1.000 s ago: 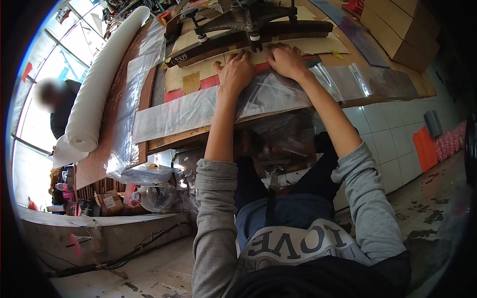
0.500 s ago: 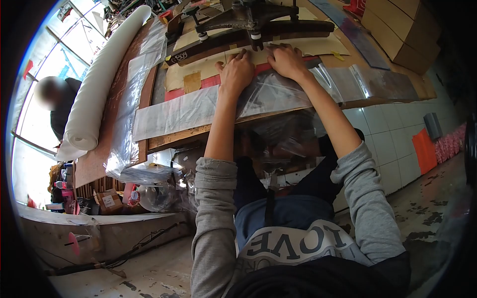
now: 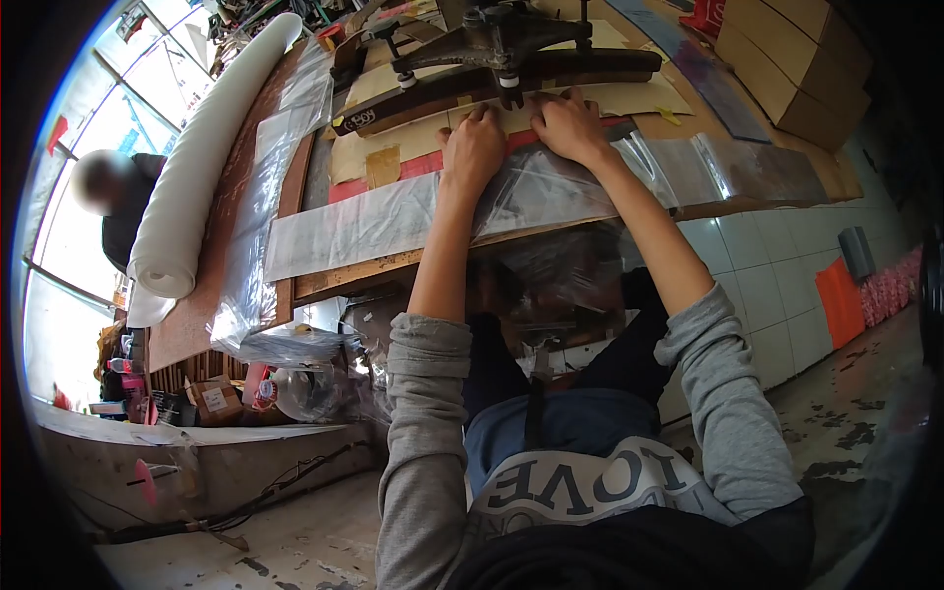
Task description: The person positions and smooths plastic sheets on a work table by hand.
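Note:
Both hands rest on a flat cream sheet (image 3: pixel 418 136) on the table, just in front of a dark metal clamp bar (image 3: pixel 531 79). My left hand (image 3: pixel 474 147) has its fingers bent on the sheet, their tips close to the bar. Beside it to the right, my right hand (image 3: pixel 570 126) presses its fingertips down near the bar's fork. Whether either hand pinches the sheet's edge cannot be made out. A red strip (image 3: pixel 403 169) shows under the cream sheet. Clear plastic film (image 3: pixel 354 226) lies along the table's near edge, below the wrists.
A white roll (image 3: pixel 187 197) lies along the table's left side, with a person (image 3: pixel 128 211) beyond it. Cardboard boxes (image 3: pixel 787 59) stand at the back right. Below left are a small carton (image 3: pixel 214 401) and a plastic bottle (image 3: pixel 303 391).
The fingers of my left hand have drawn closer together, the thumb no longer spread out. My right hand's fingers are more bent. The view has shifted slightly.

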{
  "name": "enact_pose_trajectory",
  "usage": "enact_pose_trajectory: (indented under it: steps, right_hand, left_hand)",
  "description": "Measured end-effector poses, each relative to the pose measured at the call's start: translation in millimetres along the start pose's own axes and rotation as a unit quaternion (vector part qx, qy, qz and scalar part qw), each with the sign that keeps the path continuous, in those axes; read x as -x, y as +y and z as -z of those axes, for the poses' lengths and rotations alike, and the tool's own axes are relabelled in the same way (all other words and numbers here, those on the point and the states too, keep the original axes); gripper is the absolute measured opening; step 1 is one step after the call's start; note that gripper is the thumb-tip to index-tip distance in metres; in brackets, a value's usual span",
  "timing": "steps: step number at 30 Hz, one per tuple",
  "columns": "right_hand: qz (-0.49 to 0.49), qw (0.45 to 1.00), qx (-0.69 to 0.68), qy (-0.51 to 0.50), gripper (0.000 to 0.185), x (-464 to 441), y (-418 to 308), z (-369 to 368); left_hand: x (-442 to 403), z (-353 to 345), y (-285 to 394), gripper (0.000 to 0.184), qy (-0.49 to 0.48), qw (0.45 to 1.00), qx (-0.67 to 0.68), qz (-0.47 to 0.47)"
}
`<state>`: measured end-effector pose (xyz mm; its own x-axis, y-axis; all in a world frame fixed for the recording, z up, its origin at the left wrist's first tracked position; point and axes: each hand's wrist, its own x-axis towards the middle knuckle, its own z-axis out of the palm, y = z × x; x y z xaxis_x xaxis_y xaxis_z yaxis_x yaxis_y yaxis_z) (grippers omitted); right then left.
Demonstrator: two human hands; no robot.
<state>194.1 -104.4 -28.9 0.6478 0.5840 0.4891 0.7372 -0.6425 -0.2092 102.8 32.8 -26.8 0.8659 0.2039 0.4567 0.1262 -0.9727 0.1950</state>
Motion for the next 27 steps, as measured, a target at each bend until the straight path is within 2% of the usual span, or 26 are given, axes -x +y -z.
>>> enact_pose_trajectory:
  steps: [2,11,17,20,23,27]
  right_hand:
    - [0.0,1.0,-0.008,0.02,0.03,0.3,-0.4,-2.2]
    - [-0.012,0.999,-0.029,-0.006,0.03,-1.8,3.8,0.2]
    - [0.011,0.997,0.007,-0.08,0.044,10.5,-0.3,11.4]
    - [-0.03,0.981,0.044,-0.186,0.051,7.7,-10.0,23.5]
    - [-0.04,0.971,0.011,-0.236,0.053,7.9,-12.4,28.9]
    - [-0.017,0.967,0.035,-0.253,0.055,12.6,-14.5,37.0]
  left_hand:
    - [-1.2,-0.9,-2.0,0.034,0.001,1.0,-0.001,-0.003]
    - [-4.0,-4.5,-4.4,0.035,0.006,1.0,0.008,-0.012]
    - [-1.9,-1.4,-1.7,0.035,0.004,1.0,0.008,-0.002]
    - [-2.0,-1.1,-0.1,0.036,-0.002,1.0,0.007,0.005]
    - [-1.9,3.3,3.0,0.037,-0.013,1.0,0.007,0.007]
    - [-3.1,-0.2,0.1,0.037,-0.001,1.0,-0.002,0.005]
